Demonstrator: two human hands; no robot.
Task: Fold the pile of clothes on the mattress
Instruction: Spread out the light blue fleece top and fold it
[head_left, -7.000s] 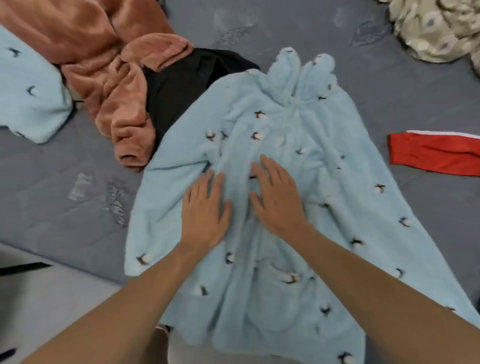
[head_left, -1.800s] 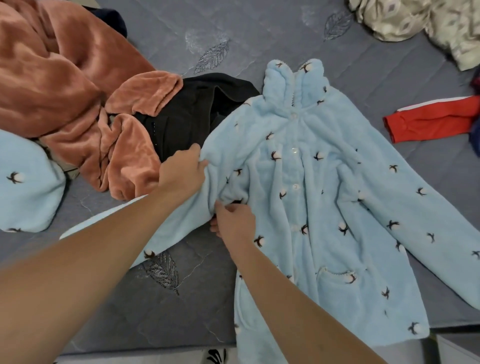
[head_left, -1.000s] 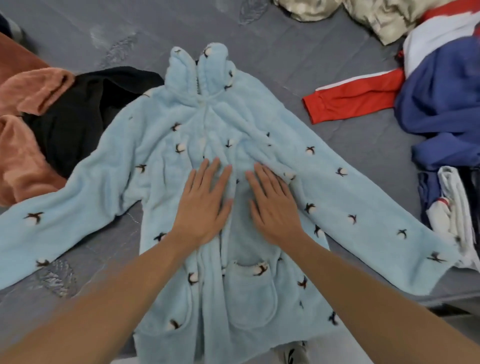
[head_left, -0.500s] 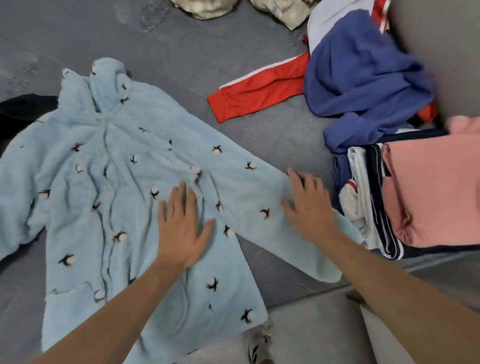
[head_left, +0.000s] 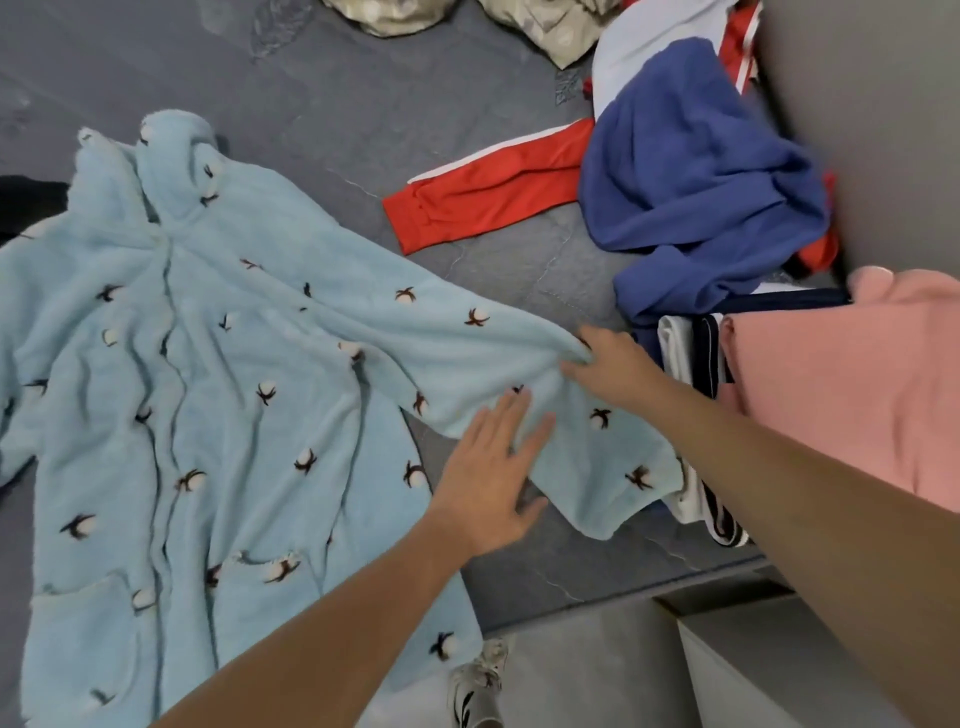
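Note:
A light blue fleece robe (head_left: 218, 415) with small cotton-flower prints lies front up on the grey mattress (head_left: 363, 104), its hood toward the far side. Its right sleeve (head_left: 467, 353) stretches out toward the clothes on the right. My left hand (head_left: 493, 467) lies flat with straight fingers on the lower part of that sleeve. Just beyond it, my right hand (head_left: 608, 369) pinches the sleeve's far edge, and the fabric bunches up at the fingers. The robe's left sleeve runs out of view at the left edge.
A red sleeve (head_left: 483, 192) and a blue garment (head_left: 691, 182) lie beyond the robe's sleeve. Striped white and navy clothes (head_left: 696, 358) and a pink cloth (head_left: 852, 384) lie at right. Patterned beige fabric (head_left: 545, 26) is at the top, a black garment (head_left: 26, 202) at left, a shoe (head_left: 478, 686) on the floor.
My left hand has slid from the robe's body out onto the right sleeve. My right hand, flat on the sleeve before, now pinches its far edge and bunches the fabric.

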